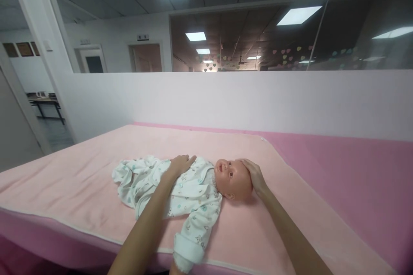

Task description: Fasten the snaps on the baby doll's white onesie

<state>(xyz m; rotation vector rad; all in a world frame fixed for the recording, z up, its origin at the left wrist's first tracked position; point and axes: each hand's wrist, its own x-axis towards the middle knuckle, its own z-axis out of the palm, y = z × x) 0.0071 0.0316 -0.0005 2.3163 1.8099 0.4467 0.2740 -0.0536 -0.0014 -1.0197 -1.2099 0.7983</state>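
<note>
A baby doll lies on its back on a pale pink towel (80,189), head (232,178) to the right. It wears a white printed sleepsuit (190,197). My left hand (180,164) rests flat on the doll's chest, fingers stretched out. My right hand (254,174) cups the top of the doll's head, fingers curved around it. One sleeve (190,240) of the suit reaches toward the near edge of the table.
The towel covers a darker pink padded table (355,172). A white partition wall (226,99) with a glass pane above runs behind it. At the far left an opening shows a dark table (45,103) in another room.
</note>
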